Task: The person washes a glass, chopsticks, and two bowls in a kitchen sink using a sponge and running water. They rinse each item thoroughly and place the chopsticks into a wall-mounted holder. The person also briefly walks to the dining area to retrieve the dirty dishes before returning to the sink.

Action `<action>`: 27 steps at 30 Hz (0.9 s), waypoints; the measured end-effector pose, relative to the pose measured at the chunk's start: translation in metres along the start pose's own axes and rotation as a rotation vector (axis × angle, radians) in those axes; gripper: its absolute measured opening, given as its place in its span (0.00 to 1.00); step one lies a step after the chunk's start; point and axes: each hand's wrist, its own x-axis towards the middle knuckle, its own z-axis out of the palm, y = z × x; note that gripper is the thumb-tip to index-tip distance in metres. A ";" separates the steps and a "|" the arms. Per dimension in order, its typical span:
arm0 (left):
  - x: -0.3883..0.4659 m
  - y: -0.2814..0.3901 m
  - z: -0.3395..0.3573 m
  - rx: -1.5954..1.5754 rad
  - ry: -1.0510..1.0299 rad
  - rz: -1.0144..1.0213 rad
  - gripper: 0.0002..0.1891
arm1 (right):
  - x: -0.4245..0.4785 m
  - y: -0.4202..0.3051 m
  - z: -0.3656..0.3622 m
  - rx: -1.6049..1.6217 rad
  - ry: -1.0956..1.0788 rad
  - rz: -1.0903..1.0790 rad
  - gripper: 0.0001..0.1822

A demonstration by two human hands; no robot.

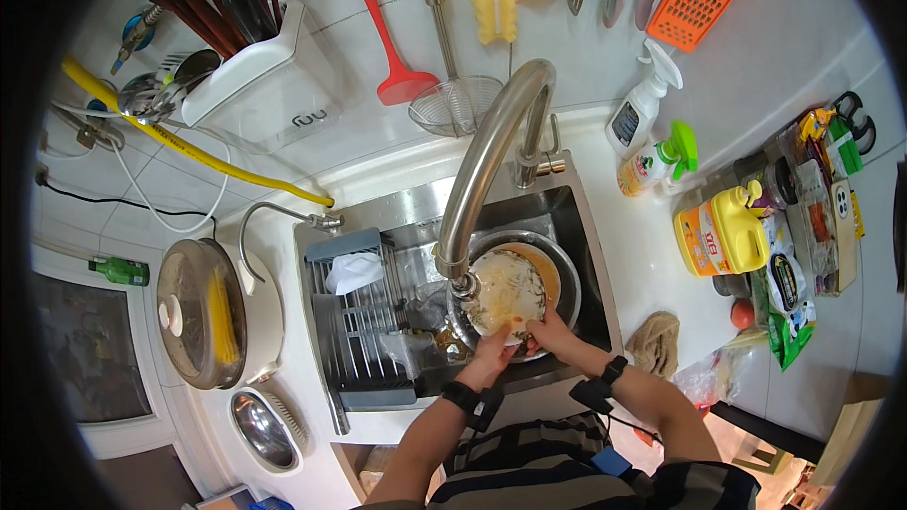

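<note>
A patterned white plate with food residue is held by its near edge between my left hand and my right hand. It is over a metal basin in the stainless steel sink. Part of another dish shows behind the plate, inside the basin. The curved faucet reaches down to the plate's upper left edge. Whether water runs from it I cannot tell.
Left in the sink sits a drying rack with a white cloth or paper. An electric pot stands further left. Spray bottles, a yellow detergent jug and a brown cloth are on the right counter.
</note>
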 end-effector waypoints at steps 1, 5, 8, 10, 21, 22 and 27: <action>0.018 0.004 -0.022 0.071 0.001 -0.033 0.15 | 0.003 -0.001 -0.005 -0.037 -0.037 0.012 0.23; 0.008 0.068 -0.025 0.303 -0.173 0.132 0.19 | 0.003 -0.017 -0.031 -0.020 -0.238 0.184 0.22; -0.007 0.084 -0.029 0.394 -0.027 -0.104 0.24 | 0.006 -0.027 -0.029 -0.043 -0.196 0.252 0.24; -0.048 0.103 0.007 0.479 -0.014 -0.088 0.27 | 0.005 -0.033 -0.032 -0.390 -0.023 0.120 0.26; -0.066 0.090 0.002 0.396 -0.067 0.072 0.30 | 0.060 0.025 0.023 -1.359 -0.053 -0.932 0.21; -0.068 0.088 0.001 0.384 -0.059 0.066 0.30 | 0.047 0.013 0.036 -1.310 -0.110 -0.796 0.24; -0.071 0.096 -0.004 0.355 -0.100 0.034 0.30 | 0.026 0.000 0.055 -0.921 -0.700 -0.476 0.26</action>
